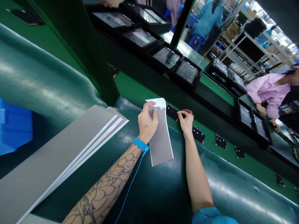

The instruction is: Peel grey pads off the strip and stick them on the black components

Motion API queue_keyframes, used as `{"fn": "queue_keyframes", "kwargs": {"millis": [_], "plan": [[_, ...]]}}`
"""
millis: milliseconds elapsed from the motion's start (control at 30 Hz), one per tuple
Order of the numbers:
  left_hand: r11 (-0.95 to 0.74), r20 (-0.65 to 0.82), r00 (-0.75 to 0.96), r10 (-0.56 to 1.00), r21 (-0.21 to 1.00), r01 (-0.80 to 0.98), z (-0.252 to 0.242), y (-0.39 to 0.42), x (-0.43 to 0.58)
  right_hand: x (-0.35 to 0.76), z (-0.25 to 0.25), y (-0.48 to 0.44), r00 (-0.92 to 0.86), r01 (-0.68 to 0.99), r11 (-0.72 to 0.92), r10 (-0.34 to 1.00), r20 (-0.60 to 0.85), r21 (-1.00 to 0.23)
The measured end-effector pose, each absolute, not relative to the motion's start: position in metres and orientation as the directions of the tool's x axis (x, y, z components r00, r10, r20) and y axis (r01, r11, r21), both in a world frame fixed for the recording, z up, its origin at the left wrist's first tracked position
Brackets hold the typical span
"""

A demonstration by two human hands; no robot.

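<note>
My left hand (148, 123) is closed on a grey strip with white backing (161, 137), thumb in front; the strip's top end is white and bends over. A blue wrist strap with a cord (140, 144) is around that wrist. My right hand (187, 119) has thumb and forefinger pinched together at the right edge of a small black panel (171, 111) on the green belt. Whatever is between those fingertips is too small to make out. Beside that hand lies another black panel with pale squares (198, 134).
At left lies a stack of long grey sheets (70, 149) on the dark green mat, near a blue bin (15, 127). A green post (93, 62) rises ahead. Black trays with screens (167, 57) line the raised rail. A co-worker in pink (271, 93) works at right.
</note>
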State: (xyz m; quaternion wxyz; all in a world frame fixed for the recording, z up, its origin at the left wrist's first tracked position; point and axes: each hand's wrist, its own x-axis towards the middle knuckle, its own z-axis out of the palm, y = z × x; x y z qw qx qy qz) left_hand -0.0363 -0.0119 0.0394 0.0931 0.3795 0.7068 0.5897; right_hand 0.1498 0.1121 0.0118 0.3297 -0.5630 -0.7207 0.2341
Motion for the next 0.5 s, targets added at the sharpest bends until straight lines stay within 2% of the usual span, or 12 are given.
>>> {"fn": "queue_keyframes", "kwargs": {"millis": [167,233,333,433,500], "plan": [[0.000,0.318,-0.678,0.663,0.906,0.424,0.038,-0.012,-0.035,0.152,0.010,0.114,-0.122,0.714,0.241,0.967,0.222,-0.658],[-0.020,0.325,-0.662,0.676,0.905,0.424,0.037,-0.012,-0.035,0.153,0.011,0.114,-0.077,0.683,0.231,0.966,0.247,-0.693],[-0.039,0.310,-0.616,0.724,0.910,0.413,0.034,-0.010,-0.034,0.154,0.017,0.109,0.045,0.549,0.248,0.945,0.324,-0.798],[-0.092,0.281,-0.521,0.806,0.929,0.359,0.032,-0.009,-0.032,0.151,0.028,0.094,0.086,0.469,0.359,0.890,0.447,-0.807],[-0.138,0.274,-0.452,0.849,0.941,0.310,0.032,-0.009,-0.030,0.144,0.036,0.080,-0.039,0.458,0.483,0.850,0.526,-0.746]]}}
